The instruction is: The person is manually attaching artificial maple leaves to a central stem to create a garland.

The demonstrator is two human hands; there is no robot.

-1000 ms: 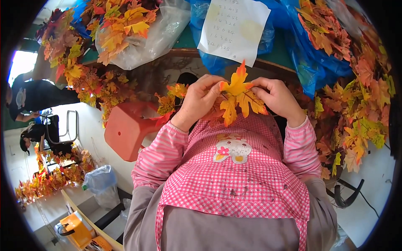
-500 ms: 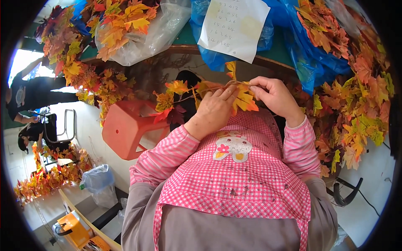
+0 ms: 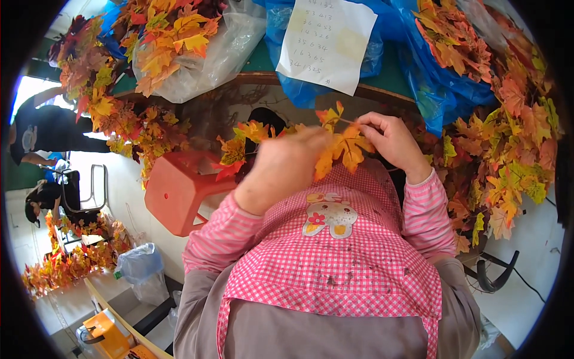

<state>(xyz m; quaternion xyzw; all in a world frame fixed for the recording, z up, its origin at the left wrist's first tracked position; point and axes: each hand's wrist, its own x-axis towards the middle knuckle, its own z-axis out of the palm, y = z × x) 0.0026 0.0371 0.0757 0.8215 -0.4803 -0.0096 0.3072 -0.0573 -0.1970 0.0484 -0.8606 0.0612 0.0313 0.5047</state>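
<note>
In front of my apron, a strand of artificial autumn leaves (image 3: 348,145) in orange, yellow and red stretches between my hands. My right hand (image 3: 394,145) is closed, its thumb and fingertips pinching the thin stem at the strand's right end. Motion blurs my left hand (image 3: 278,169), which is over the middle of the strand; its fingers are smeared, so their grip does not show. Further left, yellow and red leaves (image 3: 232,151) of the strand stick out beyond that hand.
A green table (image 3: 263,63) ahead bears a handwritten paper sheet (image 3: 326,45), blue plastic bags (image 3: 439,84) and a clear bag (image 3: 230,57). Leaf garlands hang at left (image 3: 149,128) and right (image 3: 514,155). A red stool (image 3: 179,191) stands left. Two people (image 3: 45,131) are at far left.
My left hand has moved left and down toward me, and is now blurred. The orange leaf shows more fully between the hands. My right hand keeps its pinch on the stem.
</note>
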